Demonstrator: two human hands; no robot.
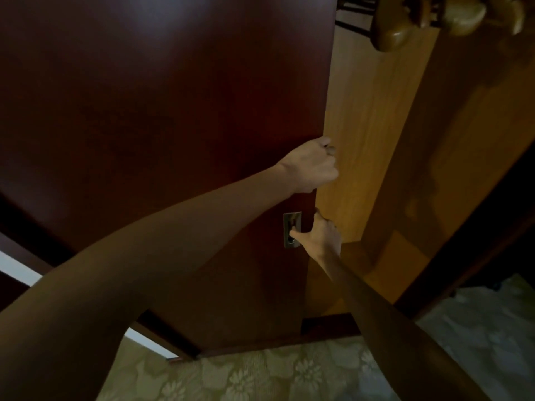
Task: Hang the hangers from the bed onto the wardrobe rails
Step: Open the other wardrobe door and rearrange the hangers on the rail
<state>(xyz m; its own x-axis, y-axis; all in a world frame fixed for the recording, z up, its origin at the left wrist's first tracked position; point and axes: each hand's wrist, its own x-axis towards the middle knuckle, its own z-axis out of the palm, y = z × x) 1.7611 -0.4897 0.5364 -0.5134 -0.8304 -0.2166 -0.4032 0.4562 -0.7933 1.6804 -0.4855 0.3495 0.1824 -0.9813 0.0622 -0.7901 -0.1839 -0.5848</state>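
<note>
Both my arms are bare from above the elbow down, no sleeves, watch, bracelet or rings showing, my left hand (pixel 311 166) higher along the wardrobe door (pixel 162 111) edge than my slimmer-looking right hand (pixel 322 237).

Wardrobe (pixel 376 140) fills upper frame: dark red door left, light wood interior center-right w/ low shelf (pixel 356 256). Wooden hangers (pixel 405 21) up top right, blurred. Floral-pattern floor (pixel 289 374) along bottom.

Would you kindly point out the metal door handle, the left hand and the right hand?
Metal door handle (pixel 291 227): head view, upper part of the recessed plate.
Left hand (pixel 314 167): head view, back of the hand.
Right hand (pixel 324 237): head view, back of the hand.
</note>
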